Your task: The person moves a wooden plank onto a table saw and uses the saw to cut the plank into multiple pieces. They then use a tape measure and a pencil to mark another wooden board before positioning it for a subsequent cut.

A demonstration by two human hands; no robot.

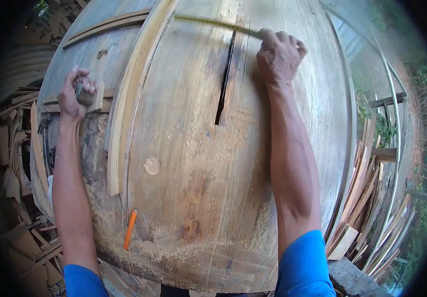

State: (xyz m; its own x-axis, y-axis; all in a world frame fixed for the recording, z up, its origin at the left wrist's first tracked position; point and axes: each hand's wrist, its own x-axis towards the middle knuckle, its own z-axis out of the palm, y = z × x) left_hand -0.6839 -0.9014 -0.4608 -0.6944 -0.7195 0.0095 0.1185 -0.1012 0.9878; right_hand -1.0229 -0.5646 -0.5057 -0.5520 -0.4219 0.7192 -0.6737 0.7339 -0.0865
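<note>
The right hand (281, 54) pinches the near end of a thin yellow strip (213, 21) between curled fingers, high over the broad wooden panel (253, 198); being held by 1 end leaves the rest of its length free to reach out to the left, across the top of a narrow dark gap (225, 76). The strip is blurred, so whether it is a rule or a tape blade is hard to tell. The left hand (75, 89), well apart at the panel's left side, is closed around a compact grey-brown object (86, 95), its fingers wrapped over it, a grip that seems meant to keep it steady rather than to press it down. Between the 2 hands a long pale batten (127, 99) lies lengthwise along the panel, which leaves the wood on its right open to the right arm. An orange pencil (130, 229) rests beyond the batten's near end, close to the person, a spot that probably keeps it handy without crowding the gap. Loose sawdust (159, 252) has settled around it near the panel's lower edge, while stacked boards (357, 203) stand off to the right, outside the working surface.
</note>
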